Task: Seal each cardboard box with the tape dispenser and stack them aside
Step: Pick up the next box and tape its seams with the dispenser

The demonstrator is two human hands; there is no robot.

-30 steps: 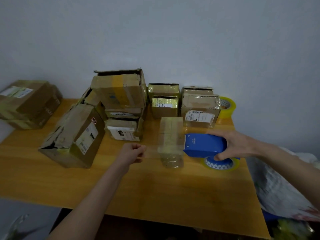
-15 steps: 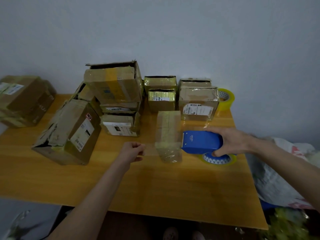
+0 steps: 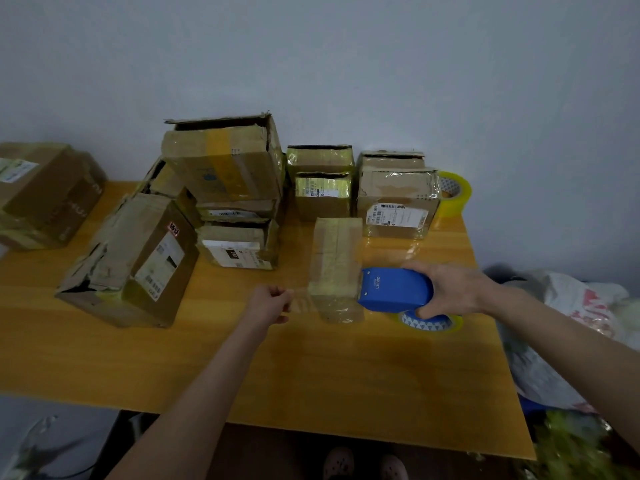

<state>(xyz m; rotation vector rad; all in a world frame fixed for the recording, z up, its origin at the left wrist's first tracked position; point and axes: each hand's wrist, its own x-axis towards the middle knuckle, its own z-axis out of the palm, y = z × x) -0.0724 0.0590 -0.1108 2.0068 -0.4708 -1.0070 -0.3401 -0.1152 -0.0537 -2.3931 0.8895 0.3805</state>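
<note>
Small cardboard box (image 3: 335, 258) sits mid-table (image 3: 311, 375), long side running away from the person, just in front of the pile of boxes (image 3: 221, 174) at the wall. A clear tape strip (image 3: 300, 299) spans its near end; can't tell if it's stuck down yet.

Left hand (image 3: 268, 303) is just left of the box, fingers (image 3: 281, 299) curled and pinching the tape's free end. Right hand (image 3: 450, 289) wraps the blue tape dispenser (image 3: 394, 289), whose nose is at the box's right side.

Handling, my read:
- Box looks light and thin-walled, skinned in glossy old tape. Slick, and it will slide sideways under tape pull.
- Press down on top beside the seam while taping. To stack, grip both long sides, not the flaps.
- Tape is floppy and sticks to itself, so keep it taut.
- Dispenser is rigid. Hold the rear hump, clear of the cutter edge.
</note>
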